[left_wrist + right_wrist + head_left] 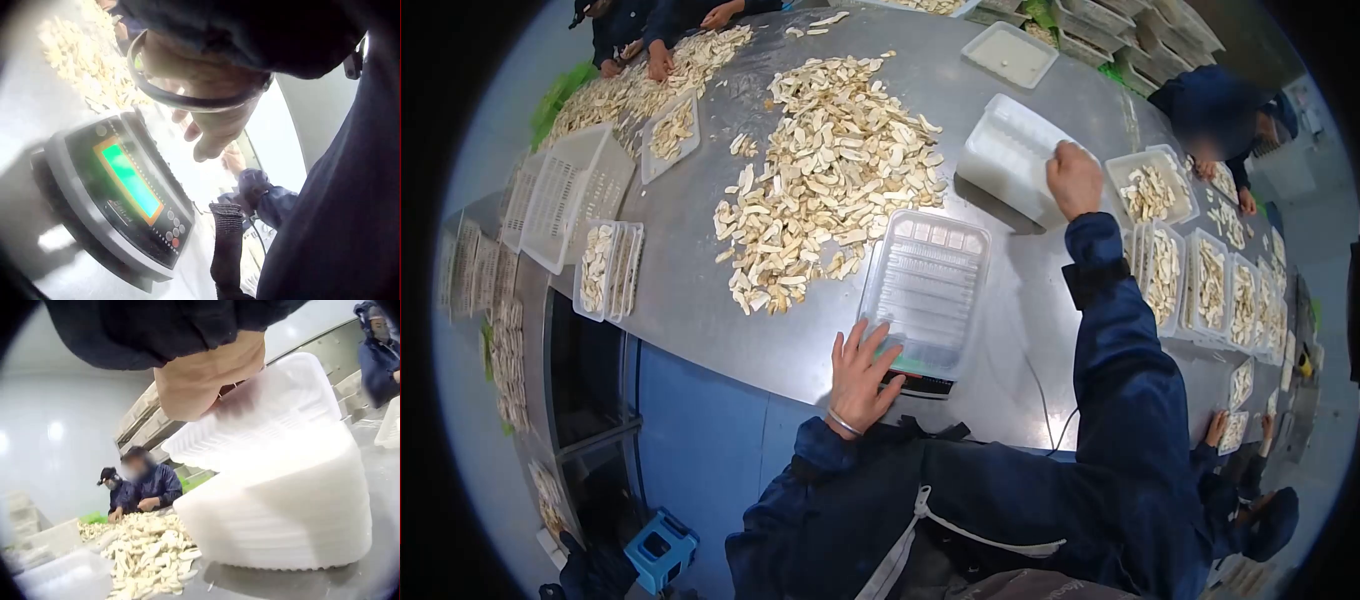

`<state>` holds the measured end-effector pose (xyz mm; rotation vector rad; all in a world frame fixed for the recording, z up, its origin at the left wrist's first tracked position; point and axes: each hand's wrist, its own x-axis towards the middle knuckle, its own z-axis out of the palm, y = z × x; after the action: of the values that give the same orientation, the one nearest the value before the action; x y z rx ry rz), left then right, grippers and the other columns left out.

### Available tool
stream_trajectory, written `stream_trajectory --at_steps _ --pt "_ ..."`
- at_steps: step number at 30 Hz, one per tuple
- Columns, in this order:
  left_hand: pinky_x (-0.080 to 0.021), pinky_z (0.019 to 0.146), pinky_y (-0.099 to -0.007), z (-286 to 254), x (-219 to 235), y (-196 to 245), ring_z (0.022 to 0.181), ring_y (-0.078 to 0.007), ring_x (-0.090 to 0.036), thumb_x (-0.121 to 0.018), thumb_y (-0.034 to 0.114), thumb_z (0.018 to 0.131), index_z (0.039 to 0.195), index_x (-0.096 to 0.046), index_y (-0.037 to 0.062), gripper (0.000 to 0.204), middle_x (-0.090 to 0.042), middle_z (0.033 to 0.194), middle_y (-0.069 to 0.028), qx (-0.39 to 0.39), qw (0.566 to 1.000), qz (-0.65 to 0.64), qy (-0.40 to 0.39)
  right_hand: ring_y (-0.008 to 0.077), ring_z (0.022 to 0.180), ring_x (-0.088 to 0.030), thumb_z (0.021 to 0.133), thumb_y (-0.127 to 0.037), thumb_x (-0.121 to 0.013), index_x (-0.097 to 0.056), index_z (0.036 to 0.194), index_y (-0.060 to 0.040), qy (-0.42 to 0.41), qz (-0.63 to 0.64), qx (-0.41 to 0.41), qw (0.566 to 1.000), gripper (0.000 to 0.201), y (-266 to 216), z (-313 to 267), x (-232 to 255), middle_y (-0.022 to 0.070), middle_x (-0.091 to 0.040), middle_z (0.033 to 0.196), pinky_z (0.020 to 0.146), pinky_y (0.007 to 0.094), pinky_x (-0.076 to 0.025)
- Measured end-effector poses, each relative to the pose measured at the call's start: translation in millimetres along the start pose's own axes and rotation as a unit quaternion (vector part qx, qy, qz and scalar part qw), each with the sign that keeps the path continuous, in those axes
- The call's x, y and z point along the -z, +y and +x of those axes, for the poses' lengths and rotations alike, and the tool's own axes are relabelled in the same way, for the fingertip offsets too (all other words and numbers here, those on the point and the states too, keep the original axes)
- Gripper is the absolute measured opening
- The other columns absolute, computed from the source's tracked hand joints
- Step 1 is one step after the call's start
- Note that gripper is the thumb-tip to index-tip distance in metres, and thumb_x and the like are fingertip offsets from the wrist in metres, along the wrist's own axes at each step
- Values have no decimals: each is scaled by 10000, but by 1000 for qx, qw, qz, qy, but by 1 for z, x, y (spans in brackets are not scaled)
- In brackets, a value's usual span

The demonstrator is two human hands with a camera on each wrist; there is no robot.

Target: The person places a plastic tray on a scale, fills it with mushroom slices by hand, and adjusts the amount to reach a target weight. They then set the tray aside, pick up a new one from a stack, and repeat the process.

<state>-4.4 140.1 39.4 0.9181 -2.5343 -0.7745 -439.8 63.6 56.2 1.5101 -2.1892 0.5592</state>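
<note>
A clear plastic tray [930,290] rests on a scale whose lit green display [131,180] shows in the left wrist view. My left hand [862,385] lies with spread fingers at the tray's near left corner. At the right, my right hand [1075,180] pinches the edge of a tray [275,406] at the top of a white tray stack [281,512]; in the right wrist view that tray is tilted up, apart from the stack at its near side. My right fingertips are partly hidden behind its wall.
A large pile of pale sliced pieces [830,170] lies left of the stack. Filled trays [1160,275] line the right side, and a white basket [580,195] stands far left. A thin cable [1040,390] runs near the front edge. Other people work around the table.
</note>
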Motion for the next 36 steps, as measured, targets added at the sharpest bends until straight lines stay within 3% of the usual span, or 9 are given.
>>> stream_trajectory --at_steps 6,9,14,20,24,29,31,33,36 --pt "-175 1071 -591 3 -8 -10 1340 -353 -293 -669 135 762 1084 -643 137 324 -445 1374 -85 -30 999 36 -21 346 695 -583 822 -124 -539 -575 848 -30 39 197 -86 976 104 2 9 60 133 -595 757 623 422 -454" --pt "-179 1061 -599 4 -14 -21 1331 -356 -308 -661 112 759 1058 -650 144 301 -465 1358 -77 -52 997 45 -22 335 685 -559 780 -27 -581 -555 849 -24 32 299 -30 953 73 -44 -15 104 120 -566 761 610 386 -445" --pt "-182 1071 -589 11 -16 -20 1314 -335 -336 -652 114 759 1029 -664 138 272 -503 1299 -72 -70 997 36 -18 276 688 -542 650 49 -644 -544 825 -42 45 272 184 944 221 -123 -86 122 94 -562 791 596 360 -412" --pt "-225 1051 -576 11 -3 -27 1274 -326 -401 -670 151 769 1036 -651 120 269 -544 1252 -56 -125 992 -19 -4 258 791 -524 665 -21 -648 -547 833 -49 -86 238 130 959 197 -173 -166 92 78 -553 847 664 363 -400" --pt "-386 971 -463 3 32 -71 1153 -320 -514 -686 94 750 1008 -656 72 260 -613 1130 -81 -183 977 -111 2 277 846 -517 658 -14 -628 -536 850 -48 -138 205 112 963 216 -187 -192 84 90 -546 889 702 385 -395" --pt "-455 888 -398 -6 86 -145 1030 -318 -586 -664 50 770 1025 -635 19 259 -640 1034 -123 -155 980 -119 49 279 795 -532 660 37 -605 -555 854 -45 -18 135 54 989 217 -213 -151 109 86 -582 866 687 381 -385" --pt "-461 879 -380 -6 112 -156 1038 -287 -590 -657 56 791 1101 -602 16 318 -637 1060 -128 -55 974 -205 77 270 790 -541 671 37 -614 -570 848 -46 12 151 19 988 201 -235 -119 134 80 -592 859 712 374 -390" --pt "-469 864 -337 -3 121 -168 1067 -227 -578 -614 109 859 1293 -471 26 464 -608 1148 -135 39 925 -365 100 261 813 -549 666 31 -620 -583 851 -46 -27 145 116 982 203 -261 -87 157 76 -593 867 748 373 -394" --pt "-452 884 -310 12 148 -179 1138 -220 -518 -544 168 926 1401 -325 36 539 -540 1241 -132 117 748 -640 130 240 901 -567 651 7 -631 -606 845 -54 -92 152 217 960 205 -295 -57 179 51 -591 875 868 399 -399"
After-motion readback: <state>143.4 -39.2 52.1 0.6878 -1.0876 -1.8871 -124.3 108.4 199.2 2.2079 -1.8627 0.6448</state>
